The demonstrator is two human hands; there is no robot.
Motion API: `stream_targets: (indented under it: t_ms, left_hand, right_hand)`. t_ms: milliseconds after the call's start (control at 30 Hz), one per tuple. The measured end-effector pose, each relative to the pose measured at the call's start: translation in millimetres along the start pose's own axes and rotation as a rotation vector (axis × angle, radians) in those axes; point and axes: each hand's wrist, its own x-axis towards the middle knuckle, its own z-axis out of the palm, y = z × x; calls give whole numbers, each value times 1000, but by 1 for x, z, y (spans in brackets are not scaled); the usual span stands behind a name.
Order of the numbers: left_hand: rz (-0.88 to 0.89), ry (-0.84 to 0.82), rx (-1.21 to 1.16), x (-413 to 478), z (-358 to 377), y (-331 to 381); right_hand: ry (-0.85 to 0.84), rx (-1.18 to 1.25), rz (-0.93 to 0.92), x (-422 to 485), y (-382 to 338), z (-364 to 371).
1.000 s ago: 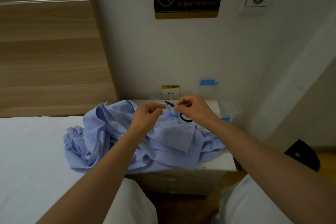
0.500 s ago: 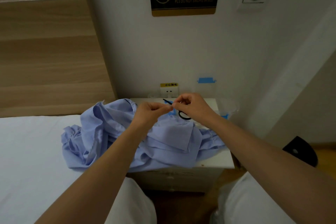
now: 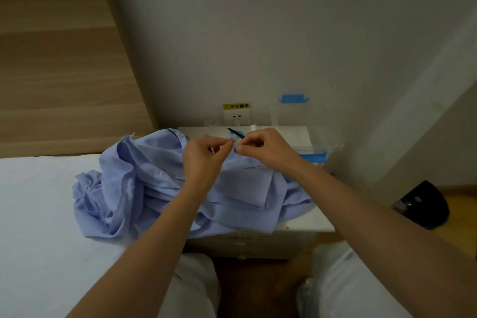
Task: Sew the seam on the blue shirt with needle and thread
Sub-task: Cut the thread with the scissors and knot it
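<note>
The crumpled blue shirt (image 3: 144,183) lies half on the white nightstand (image 3: 307,224) and half on the bed. Both hands hover over its upper edge. My left hand (image 3: 206,156) has its fingers curled, thumb and forefinger pinched at a small pale thing (image 3: 235,141). My right hand (image 3: 267,148) pinches the same spot from the other side, so the fingertips nearly touch. Needle and thread are too fine to make out. Black scissors (image 3: 236,133) lie on the nightstand just behind the fingers, partly hidden.
A clear plastic box with blue clips (image 3: 316,148) stands at the nightstand's back right, below a wall socket (image 3: 237,115). The white bed (image 3: 38,214) fills the left. My knees are at the bottom, and a dark object (image 3: 423,204) sits on the floor to the right.
My two hands have drawn together until the fingertips meet over the shirt's edge. The view has tipped downward slightly.
</note>
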Motion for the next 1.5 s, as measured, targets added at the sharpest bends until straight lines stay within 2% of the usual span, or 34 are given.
stream_targets:
  t_ms: [67,167,233,367,600,900,1033,1233,1333,1500]
  left_hand:
    - [187,18,273,4,3,-14]
    - [351,27,437,6,5,-20]
    - [387,33,499,7,7,-22]
    - [338,70,516,6,10,-20]
    - [91,-5,360,7,3,-18]
    - [-113,-120,-81,1,-2,-16]
    - [-103,-162,-135,-2,-3,-14]
    - [8,-212,-230,-2,-6,-13]
    - [-18,-200,-233,-1,-5,-16]
    - [-1,-201,-198,-2,-2,-24]
  right_hand:
    - [39,-7,4,4,5,1]
    - [71,-3,23,6,9,2]
    - [75,-39,39,6,11,3]
    - [121,-110,23,9,12,9]
    - [97,-179,20,8,8,10]
    - [35,-92,69,3,6,9]
    - [37,-35,99,2,4,6]
    - [97,-20,109,3,3,4]
    - [139,-29,104,3,4,3]
    - [41,20,76,-1,-1,3]
